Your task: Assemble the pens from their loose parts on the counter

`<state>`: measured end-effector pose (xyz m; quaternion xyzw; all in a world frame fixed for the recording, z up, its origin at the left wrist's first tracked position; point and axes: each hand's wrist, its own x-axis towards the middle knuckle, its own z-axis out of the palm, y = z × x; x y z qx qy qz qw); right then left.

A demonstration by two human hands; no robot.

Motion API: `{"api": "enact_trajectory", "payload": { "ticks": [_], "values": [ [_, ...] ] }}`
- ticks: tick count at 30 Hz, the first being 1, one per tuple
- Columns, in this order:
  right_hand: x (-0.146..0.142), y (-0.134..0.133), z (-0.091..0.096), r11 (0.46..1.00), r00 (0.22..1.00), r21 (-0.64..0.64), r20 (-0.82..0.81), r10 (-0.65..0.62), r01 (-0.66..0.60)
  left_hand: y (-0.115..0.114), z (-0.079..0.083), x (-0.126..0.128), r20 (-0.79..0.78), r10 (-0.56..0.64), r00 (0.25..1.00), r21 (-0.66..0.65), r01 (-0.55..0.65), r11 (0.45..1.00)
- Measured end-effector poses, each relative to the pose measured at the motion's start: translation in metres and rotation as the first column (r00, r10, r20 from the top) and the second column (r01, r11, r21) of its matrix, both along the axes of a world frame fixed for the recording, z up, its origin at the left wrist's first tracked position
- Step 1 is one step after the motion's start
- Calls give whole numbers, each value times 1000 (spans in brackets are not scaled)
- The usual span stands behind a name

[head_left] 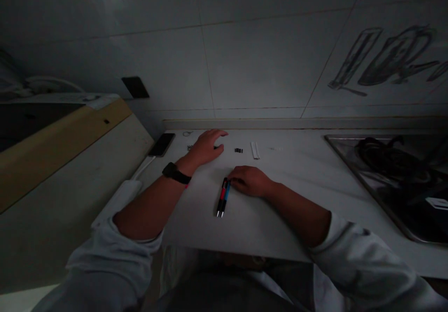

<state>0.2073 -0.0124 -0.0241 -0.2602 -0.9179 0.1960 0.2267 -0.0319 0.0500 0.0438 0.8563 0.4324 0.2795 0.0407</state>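
Note:
Two pens (223, 197), one with a red grip and one with a blue grip, lie side by side on the white countertop (273, 209), tips toward me. My right hand (250, 181) rests beside them, fingers curled with their tips touching the pens' upper ends. My left hand (206, 146) reaches farther back, fingers bent down over small dark parts on the counter; I cannot make out what is under them. A black watch (176, 173) is on that wrist.
A small black part (238, 150) and a white strip (255, 150) lie near the back. A phone (161, 144) with a white cable sits at the left edge. A gas hob (395, 176) fills the right side. Tiled wall behind.

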Motion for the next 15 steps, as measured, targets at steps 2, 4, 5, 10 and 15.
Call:
{"api": "enact_trajectory", "payload": {
  "ticks": [2, 4, 5, 10, 15],
  "values": [
    [-1, -3, 3, 1000, 998, 13, 61, 20, -20, -17, 2, 8, 118, -10, 993, 28, 7, 1000],
    [-1, -5, 6, 1000, 992, 12, 128, -2, 0, -30, -4, 14, 223, -19, 975, 45, 9, 999],
    [-1, -5, 8, 1000, 988, 7, 155, -8, 7, -35, -10, 16, 264, -27, 964, 46, 15, 999],
    [0, -9, 14, 999, 972, -36, 232, 32, -24, -39, -46, 13, 373, -2, 928, 11, -3, 1000],
    [3, -7, 16, 997, 933, 18, 350, -81, 79, -37, -61, 7, 304, -21, 952, -25, 30, 999]
  ]
}}
